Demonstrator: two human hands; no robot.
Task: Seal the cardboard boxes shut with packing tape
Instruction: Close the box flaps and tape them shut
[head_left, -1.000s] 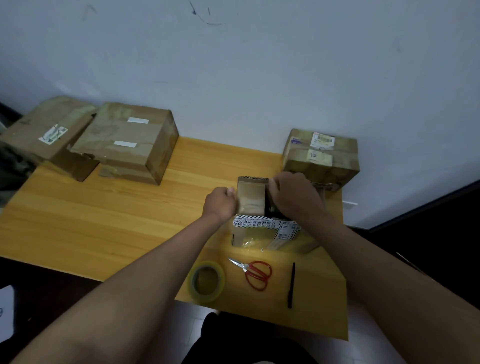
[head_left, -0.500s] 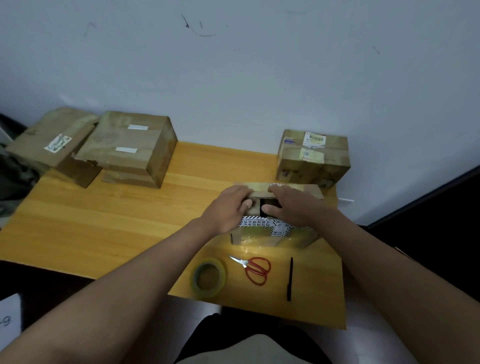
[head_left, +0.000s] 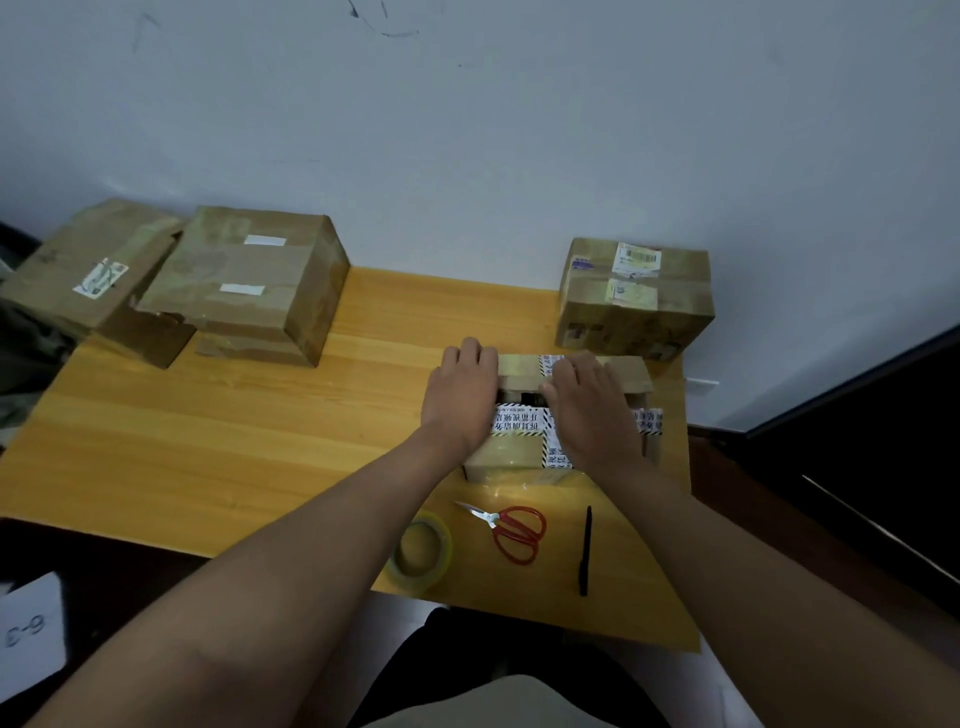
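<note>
Both palms lie flat, fingers spread: the left hand (head_left: 460, 397) and right hand (head_left: 589, 408) press the flaps of the small cardboard box (head_left: 519, 457) near the tabletop's (head_left: 260, 441) right edge. A second ago the flaps stood up; now they are folded down, ready for taping. Near the front edge lie the red scissors (head_left: 511, 530) and tape roll (head_left: 423, 553).

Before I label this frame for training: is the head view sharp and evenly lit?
Head view: dim, flat light; wide-angle bending at the table edges; soft glare on the tape roll; print on the small box under both hands stays blurry.
</note>
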